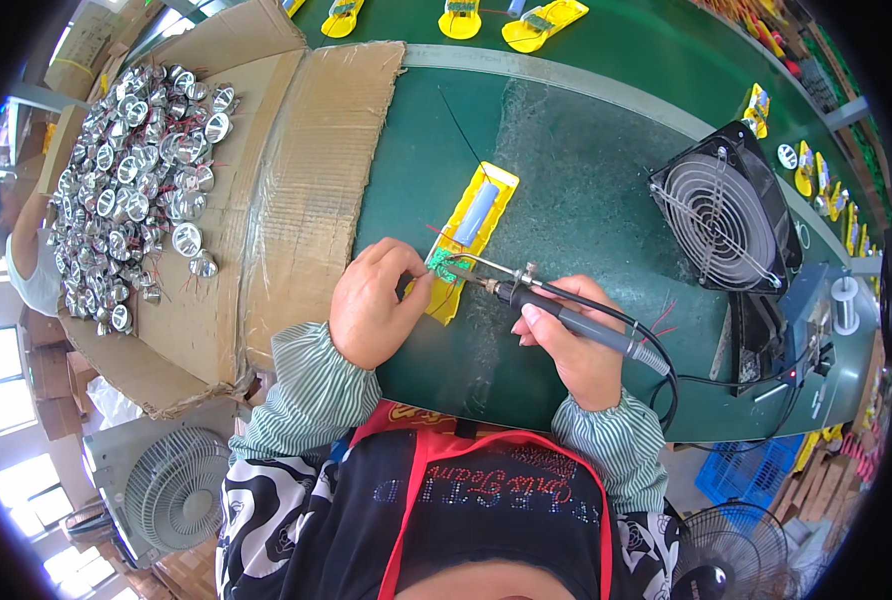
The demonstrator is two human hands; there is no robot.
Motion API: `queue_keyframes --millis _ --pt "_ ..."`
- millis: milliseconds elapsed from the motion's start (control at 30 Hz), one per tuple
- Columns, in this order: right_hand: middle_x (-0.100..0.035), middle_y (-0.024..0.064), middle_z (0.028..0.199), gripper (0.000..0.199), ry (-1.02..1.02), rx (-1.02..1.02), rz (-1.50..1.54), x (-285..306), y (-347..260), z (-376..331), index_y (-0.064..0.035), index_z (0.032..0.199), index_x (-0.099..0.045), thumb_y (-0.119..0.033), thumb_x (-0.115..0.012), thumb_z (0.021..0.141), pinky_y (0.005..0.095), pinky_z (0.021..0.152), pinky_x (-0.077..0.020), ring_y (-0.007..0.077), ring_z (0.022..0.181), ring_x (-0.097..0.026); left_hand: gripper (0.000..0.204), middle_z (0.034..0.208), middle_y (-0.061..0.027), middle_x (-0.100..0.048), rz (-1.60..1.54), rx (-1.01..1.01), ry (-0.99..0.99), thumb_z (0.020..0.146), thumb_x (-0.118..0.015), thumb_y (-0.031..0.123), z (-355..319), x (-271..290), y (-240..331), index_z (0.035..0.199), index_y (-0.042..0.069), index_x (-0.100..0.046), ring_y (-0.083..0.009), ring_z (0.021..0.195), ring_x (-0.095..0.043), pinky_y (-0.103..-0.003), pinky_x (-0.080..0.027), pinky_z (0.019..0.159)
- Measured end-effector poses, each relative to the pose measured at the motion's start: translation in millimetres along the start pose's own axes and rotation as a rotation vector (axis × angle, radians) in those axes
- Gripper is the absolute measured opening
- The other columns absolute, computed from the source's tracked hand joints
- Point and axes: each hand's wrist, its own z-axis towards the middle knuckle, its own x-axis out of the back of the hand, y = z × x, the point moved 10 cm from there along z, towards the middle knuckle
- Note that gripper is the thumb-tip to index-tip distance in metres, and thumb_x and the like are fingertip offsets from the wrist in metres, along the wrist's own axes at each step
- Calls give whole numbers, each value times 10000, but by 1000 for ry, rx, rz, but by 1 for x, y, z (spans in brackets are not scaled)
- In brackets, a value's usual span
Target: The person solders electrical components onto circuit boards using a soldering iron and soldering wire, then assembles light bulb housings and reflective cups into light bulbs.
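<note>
In front of me on the green table lies a yellow plastic housing (482,238) with a blue cylindrical battery (477,214) and a small green circuit board (446,266). My right hand (578,340) grips a soldering iron (586,325) by its grey and black handle. A thin metal tube fixed to the iron reaches to the board, and the tip is close to it. My left hand (378,300) is at the housing's left side, its thumb and forefinger pinched near the board. What those fingers hold is hidden. A black wire runs from the housing's far end.
On the left, a cardboard box (306,180) carries a heap of silvery reflector cups (136,170) with red wires. A black fan with a wire guard (716,220) stands to the right, near a solder spool (845,305). More yellow housings (546,24) lie beyond the table's far rim.
</note>
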Motion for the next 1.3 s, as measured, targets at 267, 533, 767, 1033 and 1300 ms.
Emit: queue_keyframes --millis 267,533,767,1033,1300 --pt "-637 110 766 161 -32 9 -22 -1 1 1 47 905 -532 5 -621 777 238 571 -521 126 676 -626 91 805 -124 -560 -17 31 14 744 -612 60 0 1 -1 756 5 -540 -287 750 -558 -362 -445 655" --pt "-626 121 778 141 35 42 11 12 -12 -5 46 916 -530 15 -601 798 251 584 -531 144 675 -628 98 819 -118 -560 7 32 3 757 -614 66 -2 0 -2 763 4 -539 -270 743 -567 -341 -453 649" --pt "-626 123 768 137 115 49 -39 37 -20 -17 51 911 -526 18 -598 800 250 589 -532 148 670 -630 129 830 -112 -562 65 2 7 758 -627 98 -4 3 4 794 5 -545 -268 750 -565 -346 -451 651" --pt "-623 118 772 140 174 78 -30 67 -23 -28 47 913 -529 25 -602 796 247 588 -535 146 680 -632 424 964 -135 -545 375 -155 -63 703 -717 235 -18 -11 38 1010 26 -512 -281 835 -564 -373 -447 750" --pt "-623 125 776 156 276 77 -5 95 -22 -30 51 921 -531 16 -609 790 254 587 -534 157 672 -633 412 1021 -151 -508 -40 -209 -101 773 -674 163 104 -37 52 1105 -6 -497 -212 728 -601 -289 -501 667"
